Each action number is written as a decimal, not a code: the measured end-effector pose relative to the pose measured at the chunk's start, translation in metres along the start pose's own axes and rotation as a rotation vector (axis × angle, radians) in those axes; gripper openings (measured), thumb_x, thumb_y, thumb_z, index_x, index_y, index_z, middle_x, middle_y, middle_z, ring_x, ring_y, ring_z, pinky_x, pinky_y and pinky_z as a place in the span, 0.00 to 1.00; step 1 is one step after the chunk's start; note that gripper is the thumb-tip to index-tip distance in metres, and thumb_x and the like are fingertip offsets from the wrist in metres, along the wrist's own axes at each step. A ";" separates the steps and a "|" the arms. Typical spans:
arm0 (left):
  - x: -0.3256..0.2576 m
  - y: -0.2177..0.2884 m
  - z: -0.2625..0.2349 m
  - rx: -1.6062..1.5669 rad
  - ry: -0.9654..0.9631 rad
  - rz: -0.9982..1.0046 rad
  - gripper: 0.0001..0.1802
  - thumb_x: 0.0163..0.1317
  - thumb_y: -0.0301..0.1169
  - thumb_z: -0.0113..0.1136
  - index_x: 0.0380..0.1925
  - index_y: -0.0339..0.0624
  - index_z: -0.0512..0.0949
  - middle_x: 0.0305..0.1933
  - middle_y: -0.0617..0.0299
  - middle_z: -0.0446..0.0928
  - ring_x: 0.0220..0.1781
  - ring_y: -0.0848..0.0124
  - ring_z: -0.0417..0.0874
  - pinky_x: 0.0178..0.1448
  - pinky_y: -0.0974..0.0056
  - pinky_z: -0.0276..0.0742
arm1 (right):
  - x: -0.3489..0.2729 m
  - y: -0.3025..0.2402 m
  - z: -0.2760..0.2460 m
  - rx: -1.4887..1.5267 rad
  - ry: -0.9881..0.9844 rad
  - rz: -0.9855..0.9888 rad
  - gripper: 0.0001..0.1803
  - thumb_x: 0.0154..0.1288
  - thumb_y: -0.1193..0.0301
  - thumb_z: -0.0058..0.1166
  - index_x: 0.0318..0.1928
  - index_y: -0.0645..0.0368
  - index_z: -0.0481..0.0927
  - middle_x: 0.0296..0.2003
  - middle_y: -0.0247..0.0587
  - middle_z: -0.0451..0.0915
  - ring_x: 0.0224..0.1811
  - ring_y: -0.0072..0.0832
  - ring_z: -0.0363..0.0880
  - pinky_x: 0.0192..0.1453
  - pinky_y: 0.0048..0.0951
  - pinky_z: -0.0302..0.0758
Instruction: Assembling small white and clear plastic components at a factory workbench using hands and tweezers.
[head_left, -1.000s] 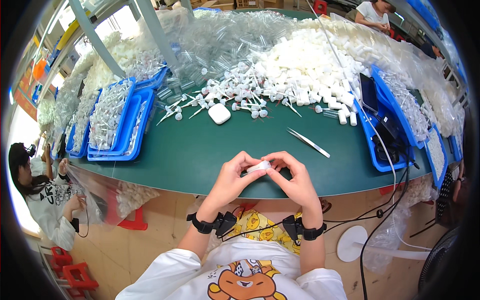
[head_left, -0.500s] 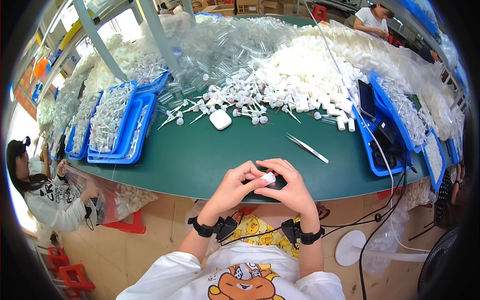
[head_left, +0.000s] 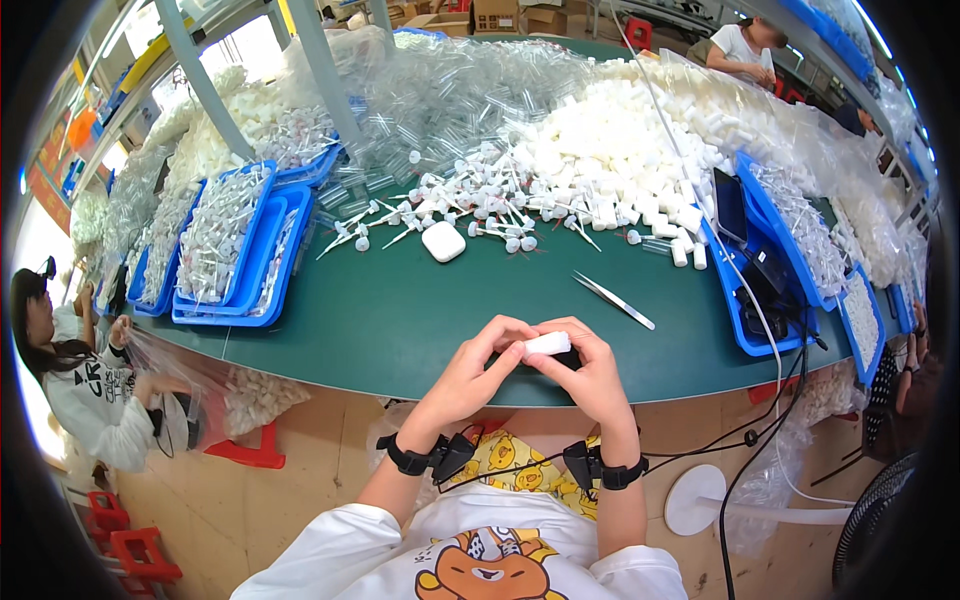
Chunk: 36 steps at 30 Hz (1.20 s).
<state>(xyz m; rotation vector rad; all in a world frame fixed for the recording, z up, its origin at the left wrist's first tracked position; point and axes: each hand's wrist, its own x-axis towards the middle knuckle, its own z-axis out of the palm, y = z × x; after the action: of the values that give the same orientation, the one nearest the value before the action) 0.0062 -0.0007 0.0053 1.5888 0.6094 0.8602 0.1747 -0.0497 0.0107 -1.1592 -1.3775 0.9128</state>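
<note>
A small white cylinder [head_left: 548, 344] lies nearly level between my hands, just above the near edge of the table. The thumb and fingers of my right hand [head_left: 590, 372] are closed round it. My left hand [head_left: 478, 368] pinches at its left end, where the fingertips hide part of it. Beyond my hands, a pair of metal tweezers [head_left: 614, 301] rests on the green tabletop [head_left: 400, 320]. Further back lie a rounded white case [head_left: 443, 242] and a spread of white-headed sticks with thin red ends [head_left: 480, 200].
A heap of white cylinders [head_left: 610, 140] and clear tubes [head_left: 450, 90] covers the far side. Filled blue trays [head_left: 235, 318] stand left. Another blue tray [head_left: 757, 345] at right holds a phone [head_left: 732, 205] and cables. One co-worker [head_left: 85, 390] sits left, another [head_left: 745, 50] far right.
The white cylinder has turned from slanted to nearly level, shifted slightly right, and shows more of its length. My right fingers have closed further round it.
</note>
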 end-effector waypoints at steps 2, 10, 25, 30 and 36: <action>0.000 0.002 0.001 -0.051 0.006 -0.027 0.11 0.67 0.27 0.49 0.48 0.37 0.69 0.45 0.59 0.75 0.46 0.75 0.75 0.51 0.68 0.70 | 0.000 0.002 0.000 0.021 0.042 0.012 0.11 0.55 0.75 0.62 0.40 0.64 0.80 0.40 0.38 0.78 0.42 0.24 0.76 0.48 0.24 0.71; -0.001 -0.001 -0.002 0.012 -0.005 -0.023 0.13 0.62 0.25 0.56 0.47 0.38 0.70 0.45 0.62 0.74 0.47 0.76 0.74 0.52 0.69 0.70 | -0.001 0.004 -0.001 0.089 0.048 0.037 0.10 0.56 0.75 0.61 0.40 0.62 0.81 0.39 0.35 0.77 0.41 0.21 0.76 0.46 0.21 0.71; -0.003 0.002 0.001 0.102 0.057 0.034 0.11 0.59 0.25 0.59 0.41 0.37 0.72 0.40 0.63 0.75 0.41 0.76 0.75 0.47 0.70 0.72 | -0.001 0.003 0.000 0.069 0.038 0.023 0.09 0.56 0.76 0.60 0.39 0.63 0.81 0.39 0.35 0.77 0.42 0.21 0.75 0.46 0.22 0.71; -0.001 0.000 0.004 0.034 0.148 -0.009 0.11 0.59 0.24 0.59 0.41 0.35 0.73 0.40 0.61 0.77 0.39 0.75 0.77 0.46 0.70 0.73 | 0.008 -0.011 -0.001 0.058 0.083 0.071 0.09 0.58 0.77 0.59 0.40 0.63 0.79 0.38 0.35 0.78 0.40 0.20 0.75 0.45 0.21 0.71; -0.003 -0.007 -0.001 0.091 0.175 0.033 0.10 0.58 0.25 0.58 0.39 0.34 0.72 0.33 0.58 0.77 0.34 0.73 0.77 0.42 0.69 0.74 | 0.055 -0.090 0.003 -0.422 -0.117 -0.065 0.10 0.57 0.72 0.59 0.38 0.63 0.76 0.33 0.41 0.78 0.36 0.30 0.77 0.41 0.28 0.73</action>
<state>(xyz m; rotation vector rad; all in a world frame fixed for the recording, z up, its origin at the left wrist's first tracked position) 0.0044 -0.0011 -0.0024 1.6189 0.7576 1.0157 0.1598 -0.0176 0.1095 -1.3806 -1.7488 0.6671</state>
